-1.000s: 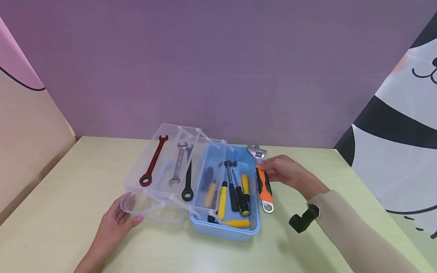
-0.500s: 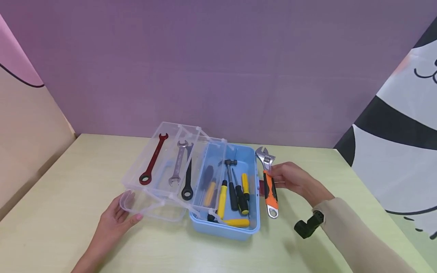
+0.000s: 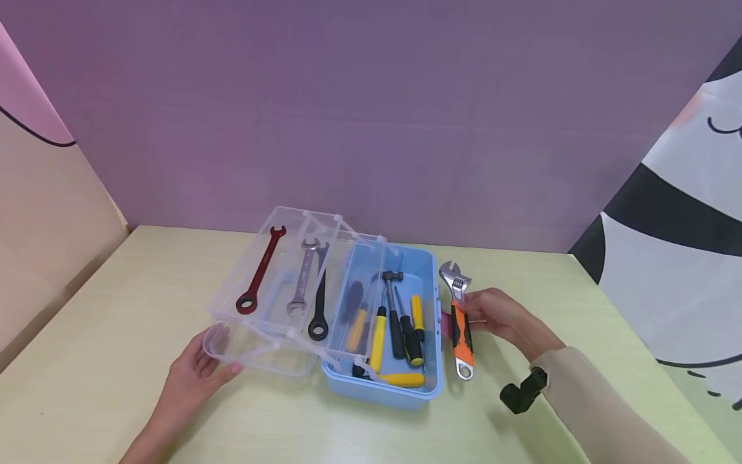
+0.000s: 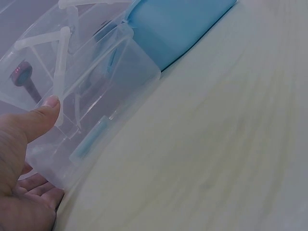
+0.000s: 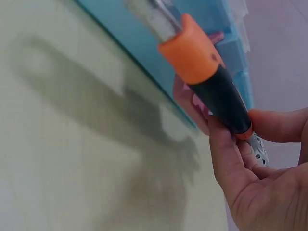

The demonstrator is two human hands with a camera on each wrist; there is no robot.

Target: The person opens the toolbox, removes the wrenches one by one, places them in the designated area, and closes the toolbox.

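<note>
Presently: right hand grips adjustable wrench right of blue toolbox, seemingly unstowed; left hand holds clear tray.

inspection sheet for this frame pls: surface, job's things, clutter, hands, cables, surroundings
Surface: pale yellow-green table, wood-grain look.
Job's things: adjustable wrench with orange and black handle, beside the blue toolbox; clear fold-out tray swung open to the left.
Clutter: red wrench, silver wrench and black wrench in the tray; small hammer and yellow-handled screwdrivers in the box.
Hands: right hand pinches the wrench just below its head; left hand holds the clear lower tray's corner.
Cables: nothing seen.
Surroundings: purple wall; black-and-white cartoon panel at right.
</note>
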